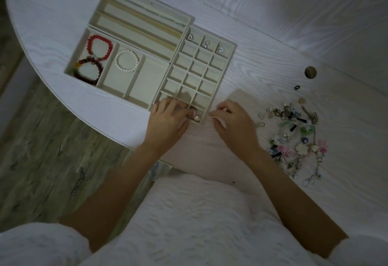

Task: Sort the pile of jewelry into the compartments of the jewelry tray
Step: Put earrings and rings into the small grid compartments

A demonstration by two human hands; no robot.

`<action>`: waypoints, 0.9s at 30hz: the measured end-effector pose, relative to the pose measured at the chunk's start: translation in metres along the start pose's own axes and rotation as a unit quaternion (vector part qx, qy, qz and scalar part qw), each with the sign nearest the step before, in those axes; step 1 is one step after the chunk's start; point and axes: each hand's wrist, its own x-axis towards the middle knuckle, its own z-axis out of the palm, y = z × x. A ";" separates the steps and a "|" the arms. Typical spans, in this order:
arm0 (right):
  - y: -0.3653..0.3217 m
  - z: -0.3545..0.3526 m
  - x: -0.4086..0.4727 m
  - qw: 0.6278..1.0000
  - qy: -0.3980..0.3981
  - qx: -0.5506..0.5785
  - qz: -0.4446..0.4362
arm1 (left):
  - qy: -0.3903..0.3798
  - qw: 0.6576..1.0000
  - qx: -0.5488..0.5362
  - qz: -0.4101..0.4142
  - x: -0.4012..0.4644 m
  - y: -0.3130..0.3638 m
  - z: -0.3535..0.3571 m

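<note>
— Where are your hands sitting right now?

— My left hand (pixel 168 118) is resting over the near corner of the gridded jewelry tray (pixel 227 44), and its fingers (pixel 192 112) are curling down into the nearest compartments. A small pale bead-like piece (pixel 196 118) is lying in the near corner cell, just beside my fingertips; I cannot tell whether I am touching it.

— And the other one?

— My right hand (pixel 233 120) is hovering just beside the tray's near edge, over the white table (pixel 273 55). Its fingers (pixel 218 116) are pressing together as if pinching something tiny, but what it is I cannot tell.

— What is already lying in the compartments?

— A red bead bracelet (pixel 100 47) and a dark bead bracelet (pixel 89 70) are sharing the left compartment, touching each other. A pearl bracelet (pixel 127 60) is lying in the next one. A thin chain (pixel 151 11) is stretching along the far long slot. Three small silver pieces (pixel 207 44) are sitting in the far row of the grid, one to a cell.

— And the pile?

— The jewelry pile (pixel 294 137) is lying on the table to my right, well apart from the tray.
</note>
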 end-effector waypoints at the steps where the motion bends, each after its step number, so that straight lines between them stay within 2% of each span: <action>1: 0.009 -0.007 -0.008 1.000 -0.002 0.002 0.017 | 0.014 1.000 -0.005 -0.001 -0.001 -0.001 0.002; 6: 0.053 -0.014 -0.045 0.993 -0.046 -0.072 0.082 | 0.056 0.998 -0.002 0.001 -0.006 -0.002 0.009; 9: 0.060 -0.008 -0.051 0.990 -0.052 -0.100 0.080 | 0.089 0.996 -0.012 0.017 -0.007 -0.001 0.005; 12: 0.059 -0.003 -0.049 0.992 -0.040 -0.105 0.065 | 0.105 0.990 -0.069 0.066 -0.003 0.007 -0.003; 15: 0.059 -0.001 -0.050 0.992 -0.028 -0.094 0.076 | 0.062 0.983 -0.125 0.122 0.004 0.033 -0.004; 18: 0.063 -0.003 -0.057 0.991 -0.032 -0.072 0.108 | -0.007 0.983 -0.116 0.140 0.012 0.070 0.017; 22: 0.072 -0.007 -0.067 0.985 -0.045 -0.037 0.163 | -0.064 0.990 -0.084 0.089 0.025 0.110 0.051; 27: 0.076 -0.006 -0.064 0.985 -0.062 -0.050 0.151 | -0.087 0.993 -0.072 0.015 0.032 0.120 0.058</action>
